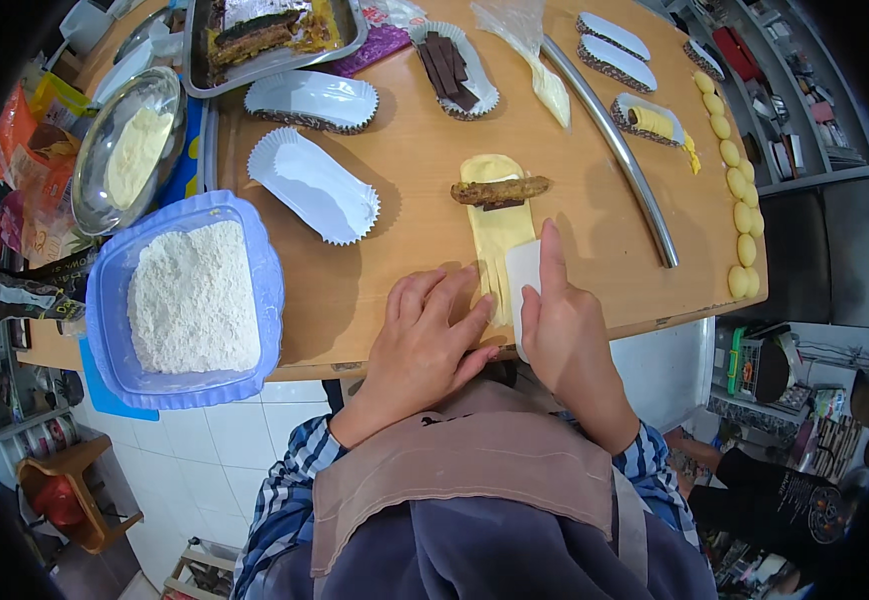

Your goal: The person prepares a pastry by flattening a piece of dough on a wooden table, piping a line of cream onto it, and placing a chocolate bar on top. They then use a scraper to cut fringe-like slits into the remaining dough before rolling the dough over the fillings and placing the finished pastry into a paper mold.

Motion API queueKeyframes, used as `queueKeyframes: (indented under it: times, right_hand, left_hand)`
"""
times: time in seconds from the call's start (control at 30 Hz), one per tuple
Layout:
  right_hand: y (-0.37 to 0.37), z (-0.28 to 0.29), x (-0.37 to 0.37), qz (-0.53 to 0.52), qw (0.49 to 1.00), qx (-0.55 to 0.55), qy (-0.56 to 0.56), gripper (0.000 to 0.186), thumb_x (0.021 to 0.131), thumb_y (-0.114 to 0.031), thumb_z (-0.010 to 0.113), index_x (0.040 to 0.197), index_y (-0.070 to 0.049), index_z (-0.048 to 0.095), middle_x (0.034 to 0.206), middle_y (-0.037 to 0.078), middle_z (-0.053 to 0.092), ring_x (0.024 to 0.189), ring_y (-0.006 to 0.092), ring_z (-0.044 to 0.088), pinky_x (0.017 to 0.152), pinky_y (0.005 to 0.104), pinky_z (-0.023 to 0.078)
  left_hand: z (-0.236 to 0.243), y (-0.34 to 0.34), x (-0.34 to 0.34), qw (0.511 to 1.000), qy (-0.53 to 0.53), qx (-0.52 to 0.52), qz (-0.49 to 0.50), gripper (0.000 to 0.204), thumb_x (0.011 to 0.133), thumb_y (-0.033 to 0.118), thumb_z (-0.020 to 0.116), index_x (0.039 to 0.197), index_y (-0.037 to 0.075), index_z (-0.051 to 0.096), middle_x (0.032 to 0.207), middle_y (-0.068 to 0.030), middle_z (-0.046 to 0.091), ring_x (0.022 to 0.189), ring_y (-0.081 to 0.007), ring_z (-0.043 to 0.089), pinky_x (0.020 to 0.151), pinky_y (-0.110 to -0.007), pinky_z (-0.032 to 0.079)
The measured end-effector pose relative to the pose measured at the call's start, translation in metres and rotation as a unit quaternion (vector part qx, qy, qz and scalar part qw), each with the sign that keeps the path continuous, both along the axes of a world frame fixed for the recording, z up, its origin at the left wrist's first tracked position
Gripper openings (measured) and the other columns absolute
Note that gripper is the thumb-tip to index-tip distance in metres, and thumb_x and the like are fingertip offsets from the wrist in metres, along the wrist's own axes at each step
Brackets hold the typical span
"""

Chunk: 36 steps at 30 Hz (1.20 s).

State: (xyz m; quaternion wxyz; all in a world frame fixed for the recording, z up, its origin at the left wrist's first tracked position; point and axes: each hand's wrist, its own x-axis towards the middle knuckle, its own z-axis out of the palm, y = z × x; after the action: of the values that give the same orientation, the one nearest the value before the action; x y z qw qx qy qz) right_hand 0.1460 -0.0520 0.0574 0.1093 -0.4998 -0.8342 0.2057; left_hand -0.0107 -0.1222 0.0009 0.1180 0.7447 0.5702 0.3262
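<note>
A yellow dough strip (pixel 500 235) lies on the table, its near end cut into thin strips. A brown filling log (pixel 500 190) rests across its upper part, over a white layer and a dark chocolate piece. My left hand (pixel 425 350) is at the strip's lower left, fingers apart and bent slightly, fingertips beside or on the dough. My right hand (pixel 575 350) grips a white flat scraper (pixel 522 262), index finger along it, at the dough's right edge. An empty white paper case (pixel 305 180) sits up left of the dough.
On the wooden table (pixel 375 260): flour tub (pixel 190 300), steel bowl (pixel 130 150), tray (pixel 275 80), chocolate-bar case (pixel 445 70), piping bag (pixel 545 80), metal tube (pixel 615 150), filled case (pixel 655 122), several dough balls (pixel 745 230). A chair (pixel 70 480) stands lower left; another person (pixel 785 500) is lower right.
</note>
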Motion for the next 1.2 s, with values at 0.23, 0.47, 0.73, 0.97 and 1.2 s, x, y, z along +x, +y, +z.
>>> queueKeyframes:
  times: [0.23, 0.47, 0.73, 0.97, 1.2]
  right_hand:
    - [0.003, -0.007, 0.0, -0.008, 1.0, 0.014, -0.016, 0.07, 0.085, 0.002, 0.056, 0.145, 0.009, 0.021, 0.064, 0.024, 0.059, 0.058, 0.0422, 0.061, 0.054, 0.0488, 0.047]
    - [-0.003, -0.008, 0.001, -0.014, 1.0, 0.011, -0.014, 0.07, 0.085, 0.001, 0.055, 0.145, 0.009, 0.019, 0.064, 0.024, 0.059, 0.058, 0.0421, 0.061, 0.054, 0.0486, 0.047]
    - [-0.005, -0.008, 0.001, -0.005, 1.0, 0.023, 0.0, 0.07, 0.085, 0.0, 0.056, 0.145, 0.009, 0.021, 0.064, 0.023, 0.06, 0.058, 0.0421, 0.06, 0.054, 0.0483, 0.047]
    - [-0.011, 0.018, 0.02, 0.018, 0.999, -0.024, 0.013, 0.076, 0.081, 0.0, 0.06, 0.143, 0.014, 0.018, 0.07, 0.026, 0.062, 0.062, 0.0433, 0.062, 0.056, 0.0484, 0.048]
    - [-0.008, 0.019, 0.021, -0.043, 0.998, 0.004, 0.041, 0.07, 0.086, -0.001, 0.056, 0.146, 0.009, 0.021, 0.07, 0.026, 0.061, 0.062, 0.0436, 0.061, 0.057, 0.049, 0.047]
  left_hand:
    - [0.0, 0.002, 0.0, 1.0, 0.017, 0.006, 0.002, 0.047, 0.071, 0.031, 0.078, 0.113, 0.012, 0.067, 0.127, -0.0156, 0.051, 0.117, -0.0369, 0.044, 0.098, -0.049, 0.04]
    - [0.0, 0.001, 0.0, 1.0, 0.013, 0.004, 0.004, 0.046, 0.072, 0.03, 0.078, 0.113, 0.012, 0.067, 0.127, -0.0156, 0.051, 0.117, -0.0371, 0.044, 0.098, -0.048, 0.04]
    - [0.002, 0.001, 0.002, 1.0, 0.011, -0.001, 0.009, 0.045, 0.072, 0.029, 0.078, 0.112, 0.011, 0.067, 0.128, -0.0157, 0.051, 0.117, -0.037, 0.045, 0.098, -0.047, 0.04]
    - [0.001, -0.001, 0.002, 1.0, 0.008, 0.0, 0.013, 0.046, 0.072, 0.029, 0.078, 0.111, 0.01, 0.066, 0.128, -0.0157, 0.051, 0.117, -0.0368, 0.045, 0.097, -0.047, 0.04]
    - [0.001, 0.0, 0.003, 1.0, -0.003, 0.0, 0.015, 0.044, 0.074, 0.027, 0.076, 0.111, 0.007, 0.065, 0.13, -0.013, 0.05, 0.117, -0.0351, 0.044, 0.099, -0.048, 0.038]
